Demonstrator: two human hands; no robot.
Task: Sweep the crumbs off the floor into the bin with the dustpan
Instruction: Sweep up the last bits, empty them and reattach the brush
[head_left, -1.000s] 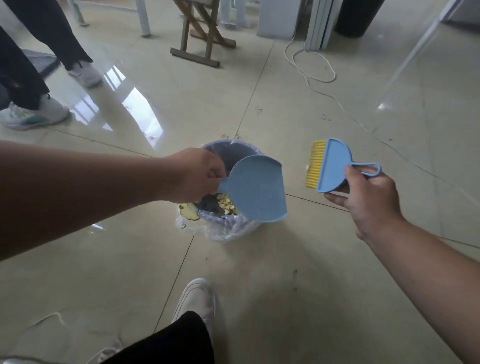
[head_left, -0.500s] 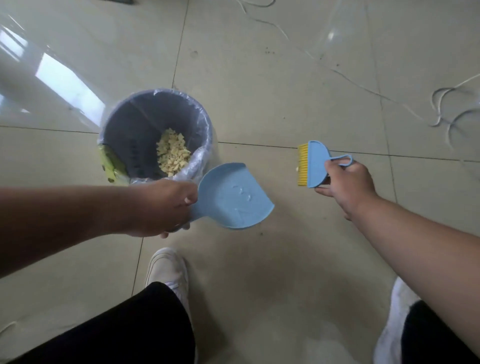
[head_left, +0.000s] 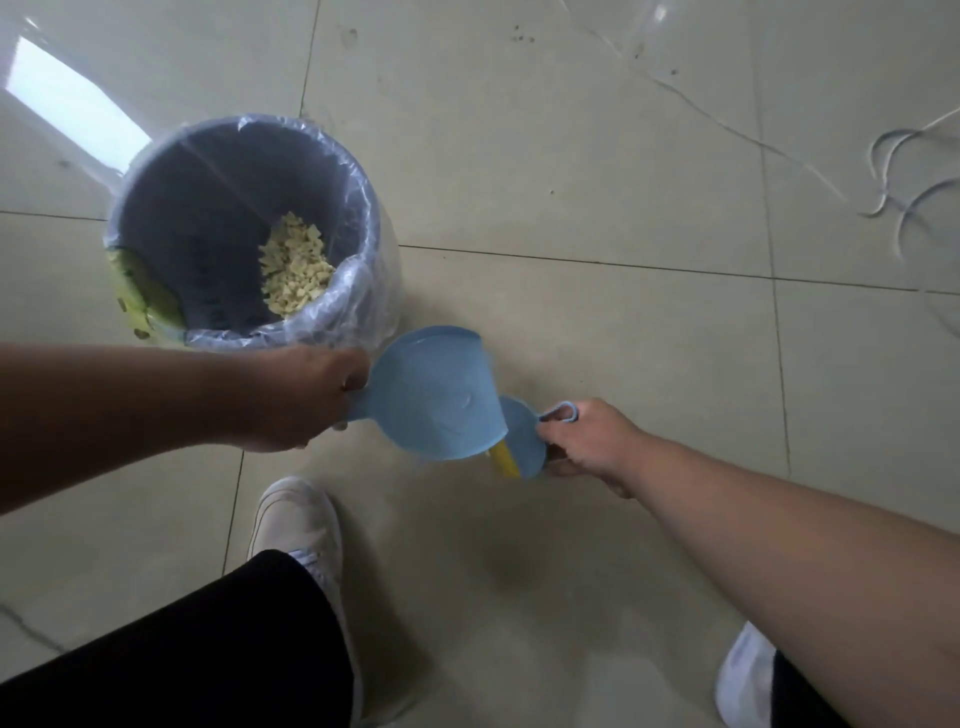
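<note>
A grey bin lined with a clear plastic bag stands on the tiled floor at upper left, with a pile of pale yellow crumbs at its bottom. My left hand grips the handle of a light blue dustpan, held in the air just right of the bin. My right hand holds a small blue brush with yellow bristles, its head tucked under the dustpan's edge. The dustpan shows no crumbs on the side I see.
A green wrapper lies against the bin's inner left wall. My two white shoes stand on the floor below the hands. A loose white cable curls on the tiles at upper right. Small dark specks dot the floor farther away.
My right hand has brought the brush leftward until it meets the dustpan. The dustpan has shifted slightly right, away from the bin, and the view has moved closer.
</note>
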